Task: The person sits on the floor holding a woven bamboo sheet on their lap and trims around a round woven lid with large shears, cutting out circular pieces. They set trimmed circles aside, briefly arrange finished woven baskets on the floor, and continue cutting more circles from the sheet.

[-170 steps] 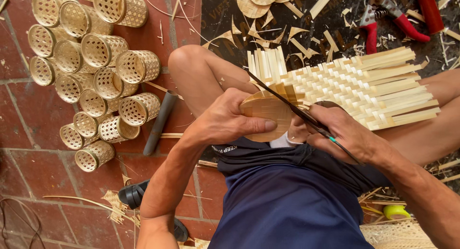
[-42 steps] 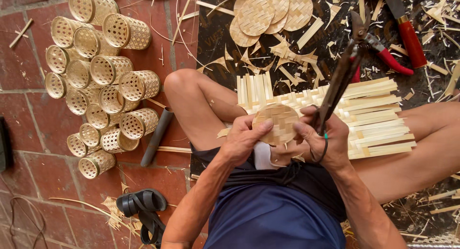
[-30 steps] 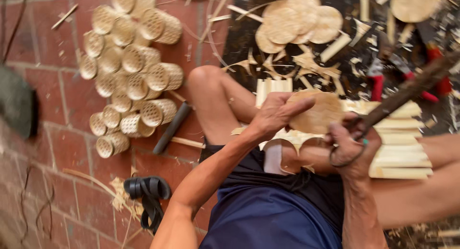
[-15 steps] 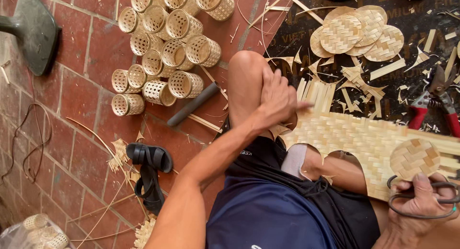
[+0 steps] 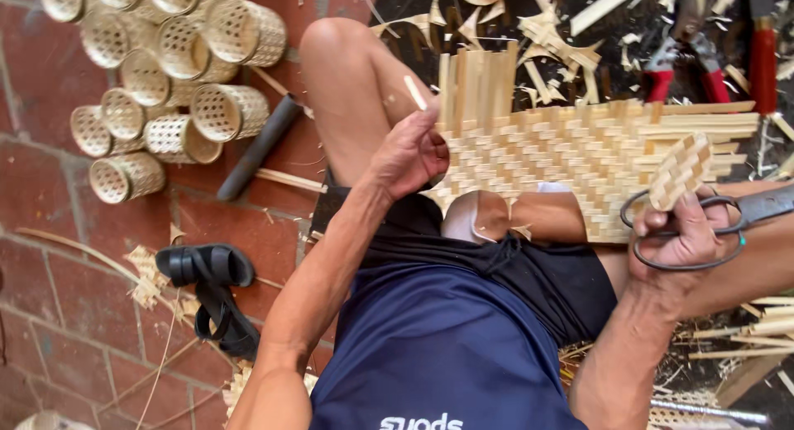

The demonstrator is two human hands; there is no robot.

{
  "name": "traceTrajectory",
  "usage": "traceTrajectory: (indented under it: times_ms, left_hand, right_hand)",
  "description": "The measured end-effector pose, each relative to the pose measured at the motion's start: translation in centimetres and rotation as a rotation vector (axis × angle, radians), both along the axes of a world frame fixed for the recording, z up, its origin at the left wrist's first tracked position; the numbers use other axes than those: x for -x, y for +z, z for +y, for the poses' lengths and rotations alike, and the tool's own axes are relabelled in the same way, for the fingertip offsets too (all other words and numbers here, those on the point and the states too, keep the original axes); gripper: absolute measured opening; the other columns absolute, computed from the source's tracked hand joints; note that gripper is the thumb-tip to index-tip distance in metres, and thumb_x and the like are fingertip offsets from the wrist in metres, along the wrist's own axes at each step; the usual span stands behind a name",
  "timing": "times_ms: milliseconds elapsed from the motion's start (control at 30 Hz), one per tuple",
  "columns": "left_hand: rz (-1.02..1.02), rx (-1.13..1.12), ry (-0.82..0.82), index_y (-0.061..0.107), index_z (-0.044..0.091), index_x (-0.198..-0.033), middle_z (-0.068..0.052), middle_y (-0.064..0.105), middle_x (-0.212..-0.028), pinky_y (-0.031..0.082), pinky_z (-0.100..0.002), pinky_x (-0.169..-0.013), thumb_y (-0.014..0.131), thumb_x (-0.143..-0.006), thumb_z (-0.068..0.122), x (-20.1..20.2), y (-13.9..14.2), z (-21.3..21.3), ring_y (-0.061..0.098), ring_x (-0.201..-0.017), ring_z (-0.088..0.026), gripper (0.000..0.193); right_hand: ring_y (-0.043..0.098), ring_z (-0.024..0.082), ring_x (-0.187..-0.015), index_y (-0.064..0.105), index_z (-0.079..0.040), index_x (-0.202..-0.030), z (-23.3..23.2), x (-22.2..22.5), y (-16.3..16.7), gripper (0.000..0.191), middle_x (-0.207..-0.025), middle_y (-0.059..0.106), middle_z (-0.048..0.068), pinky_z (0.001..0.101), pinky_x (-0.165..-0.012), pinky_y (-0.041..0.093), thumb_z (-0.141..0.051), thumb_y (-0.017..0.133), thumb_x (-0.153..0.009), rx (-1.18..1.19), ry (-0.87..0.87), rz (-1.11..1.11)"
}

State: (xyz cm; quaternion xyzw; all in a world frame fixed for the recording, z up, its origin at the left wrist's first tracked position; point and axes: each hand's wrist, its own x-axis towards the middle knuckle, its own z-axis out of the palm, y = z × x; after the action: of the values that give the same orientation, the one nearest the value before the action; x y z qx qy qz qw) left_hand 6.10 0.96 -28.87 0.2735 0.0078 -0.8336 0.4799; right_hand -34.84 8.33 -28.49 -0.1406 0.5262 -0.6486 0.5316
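Head view: my left hand (image 5: pixel 409 153) grips the woven mat (image 5: pixel 571 161); my right hand (image 5: pixel 682 231) clamps scissors (image 5: pixel 728 219) and a cut disc (image 5: pixel 680 169); trimming comes next, I judge.

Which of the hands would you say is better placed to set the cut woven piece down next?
The right hand, probably: it already holds the small cut piece along with the scissors. The left hand is occupied gripping the woven mat's edge.

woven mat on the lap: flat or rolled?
Flat. The woven bamboo mat lies spread across the thighs, left hand gripping its edge; no curl visible.
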Motion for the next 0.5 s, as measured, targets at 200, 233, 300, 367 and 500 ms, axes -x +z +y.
traceTrajectory:
  times_ms: [200,233,300,367,500]
  left_hand:
    - [-0.095,-0.022,-0.148,0.057,-0.006,-0.129,-0.017,0.069,-0.12,0.056,-0.036,-0.099,0.068,-0.095,0.044,0.8,0.8,1.6,0.067,-0.11,-0.024,0.061]
    - [-0.141,0.035,-0.192,0.054,-0.009,-0.133,-0.017,0.067,-0.127,0.055,-0.036,-0.104,0.069,-0.098,0.037,0.9,0.9,1.8,0.066,-0.115,-0.023,0.06]
    - [-0.236,0.059,-0.266,0.051,-0.017,-0.134,-0.018,0.063,-0.129,0.051,-0.037,-0.105,0.068,-0.109,0.032,1.2,0.9,2.0,0.062,-0.118,-0.022,0.058]
    - [-0.338,-0.007,-0.325,0.049,-0.027,-0.126,-0.023,0.06,-0.121,0.047,-0.038,-0.098,0.064,-0.122,0.035,1.6,1.1,2.1,0.059,-0.112,-0.024,0.064]
    - [-0.173,0.045,-0.364,0.052,-0.009,-0.133,-0.017,0.065,-0.127,0.059,-0.045,-0.092,0.054,-0.103,0.037,2.3,2.1,2.6,0.07,-0.109,-0.027,0.055]
  right_hand:
    - [0.053,0.02,-0.063,0.053,-0.003,-0.123,-0.4,-1.4,1.7,0.024,-0.091,0.057,0.01,0.0313,-0.053,0.045,0.0,0.07,-0.106,0.024,-0.038,-0.06]
    - [0.054,0.02,-0.064,0.052,-0.002,-0.121,-0.6,-1.7,2.1,0.023,-0.092,0.059,0.012,0.0311,-0.054,0.045,0.0,0.071,-0.108,0.03,-0.035,-0.087]
    - [0.056,0.02,-0.065,0.053,-0.002,-0.122,-0.8,-2.3,3.2,0.024,-0.094,0.061,0.012,0.0334,-0.055,0.049,0.001,0.07,-0.107,0.018,0.001,-0.027]
    - [0.058,0.02,-0.065,0.054,-0.002,-0.121,-1.2,-3.3,4.4,0.021,-0.093,0.061,0.011,0.0347,-0.057,0.052,0.003,0.07,-0.107,0.012,0.064,0.036]
    - [0.065,0.018,-0.067,0.058,-0.001,-0.116,-1.9,-7.5,7.4,0.015,-0.089,0.062,0.008,0.035,-0.059,0.057,0.003,0.068,-0.105,-0.055,0.294,0.252]
